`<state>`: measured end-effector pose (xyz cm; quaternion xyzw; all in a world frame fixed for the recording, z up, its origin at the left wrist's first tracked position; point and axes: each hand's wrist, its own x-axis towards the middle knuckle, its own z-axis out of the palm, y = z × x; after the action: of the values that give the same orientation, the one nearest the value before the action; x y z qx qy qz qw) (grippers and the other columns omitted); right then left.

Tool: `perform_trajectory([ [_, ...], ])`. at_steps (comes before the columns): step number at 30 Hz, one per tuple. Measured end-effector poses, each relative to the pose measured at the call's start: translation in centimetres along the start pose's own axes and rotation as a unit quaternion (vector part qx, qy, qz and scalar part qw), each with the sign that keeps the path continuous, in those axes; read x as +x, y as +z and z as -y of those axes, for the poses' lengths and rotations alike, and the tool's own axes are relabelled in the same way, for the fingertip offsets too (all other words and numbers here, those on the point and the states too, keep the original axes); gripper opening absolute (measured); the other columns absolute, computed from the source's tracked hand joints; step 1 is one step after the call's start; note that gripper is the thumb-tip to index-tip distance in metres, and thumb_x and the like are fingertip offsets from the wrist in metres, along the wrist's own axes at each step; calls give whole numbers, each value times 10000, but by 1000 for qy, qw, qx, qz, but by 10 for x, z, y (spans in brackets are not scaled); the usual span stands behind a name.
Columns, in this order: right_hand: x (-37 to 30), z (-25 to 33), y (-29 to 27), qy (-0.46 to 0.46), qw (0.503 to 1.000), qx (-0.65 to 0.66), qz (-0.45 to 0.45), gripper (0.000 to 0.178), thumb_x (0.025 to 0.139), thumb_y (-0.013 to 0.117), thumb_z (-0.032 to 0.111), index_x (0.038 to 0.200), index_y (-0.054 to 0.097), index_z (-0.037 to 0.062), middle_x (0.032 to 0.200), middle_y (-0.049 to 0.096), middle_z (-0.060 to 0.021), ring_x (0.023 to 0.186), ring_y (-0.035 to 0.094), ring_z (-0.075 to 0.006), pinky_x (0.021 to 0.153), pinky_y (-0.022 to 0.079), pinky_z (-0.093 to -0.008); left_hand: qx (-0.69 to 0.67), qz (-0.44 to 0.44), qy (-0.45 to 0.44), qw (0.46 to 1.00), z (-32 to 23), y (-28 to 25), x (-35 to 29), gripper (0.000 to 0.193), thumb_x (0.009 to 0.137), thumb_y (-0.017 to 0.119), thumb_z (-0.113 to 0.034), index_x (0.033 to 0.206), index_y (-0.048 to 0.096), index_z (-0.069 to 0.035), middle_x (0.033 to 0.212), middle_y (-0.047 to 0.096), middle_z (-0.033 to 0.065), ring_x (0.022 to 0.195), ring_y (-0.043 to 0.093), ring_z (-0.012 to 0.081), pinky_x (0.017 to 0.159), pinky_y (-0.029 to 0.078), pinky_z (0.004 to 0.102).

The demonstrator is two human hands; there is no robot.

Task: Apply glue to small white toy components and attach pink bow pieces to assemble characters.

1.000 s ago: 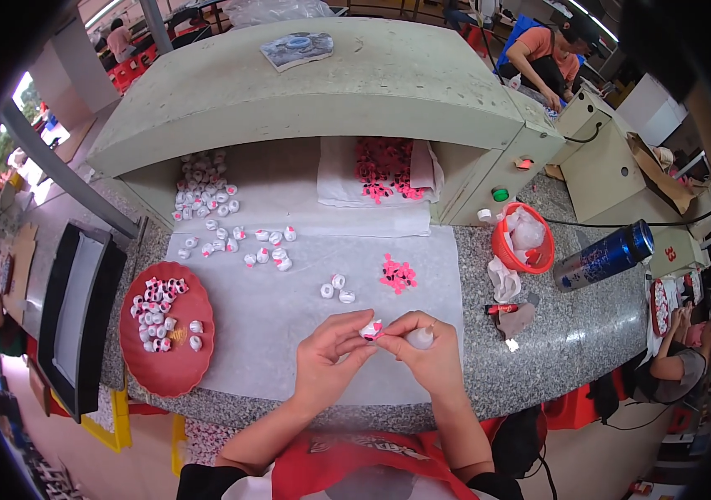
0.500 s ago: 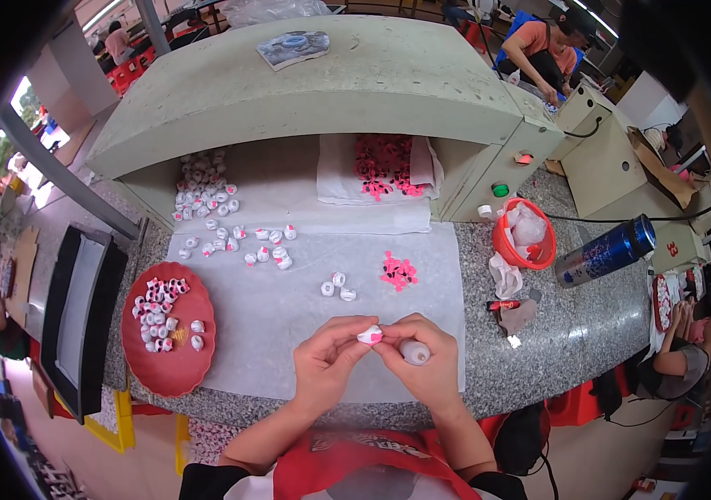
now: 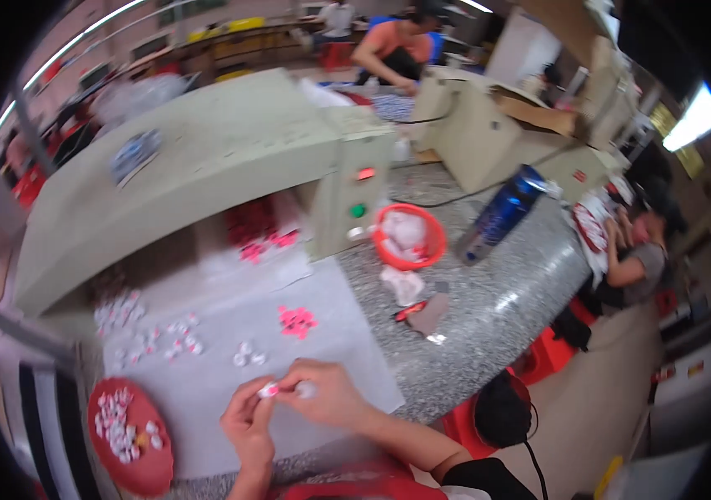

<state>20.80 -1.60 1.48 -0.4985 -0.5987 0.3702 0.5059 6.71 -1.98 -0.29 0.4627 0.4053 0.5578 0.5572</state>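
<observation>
My left hand and my right hand meet over a white sheet on the counter, pinching a small pink-and-white piece between their fingertips. The right hand also seems to hold a white piece. A few white pieces lie just beyond the hands, and a cluster of pink pieces lies further back to the right. The picture is tilted and blurred.
A red dish with white pieces sits at the lower left. More white pieces are scattered at the left. A pale green machine, an orange bowl and a blue bottle stand behind. Other people work at the back and the right.
The view has swung and tilted to the right, showing more of the floor and the right side. My hands stay together on the small piece over the sheet.
</observation>
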Motion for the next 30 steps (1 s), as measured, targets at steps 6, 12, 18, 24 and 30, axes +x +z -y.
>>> perform_trajectory([
  [6,-6,-17,5,-41,999,-2,-32,72,701,645,74,745,604,35,744,595,-78,682,591,-248,631,465,-310,-69,-10,-57,996,11,0,0,226,812,529,4,1031,527,60,925,596,124,841,589,163,761,473,235],
  [12,-1,-15,3,-119,990,76,5,92,694,653,48,783,629,48,767,591,-71,721,584,-227,649,465,-288,-101,-19,-132,986,-3,-6,3,309,810,540,-17,1100,449,43,863,612,119,737,613,175,679,506,243],
  [18,5,-3,-19,34,978,177,103,127,723,664,0,844,633,16,836,607,-56,736,572,-105,628,465,-234,20,28,-70,997,-22,-3,2,261,732,599,85,981,529,51,836,621,139,771,627,191,640,512,248],
  [24,-3,-12,-6,102,944,295,107,135,715,660,-37,843,621,-16,870,606,-117,735,576,-142,594,464,-232,-27,58,-16,998,-16,-11,-9,249,739,596,102,979,552,55,870,626,144,772,626,177,669,511,250],
  [30,-3,-7,6,124,945,282,106,92,737,645,-20,822,608,-18,863,605,-106,702,565,-122,550,450,-219,-9,47,-62,997,-19,-17,-10,253,753,586,96,998,555,43,887,629,135,776,624,164,673,506,244],
])
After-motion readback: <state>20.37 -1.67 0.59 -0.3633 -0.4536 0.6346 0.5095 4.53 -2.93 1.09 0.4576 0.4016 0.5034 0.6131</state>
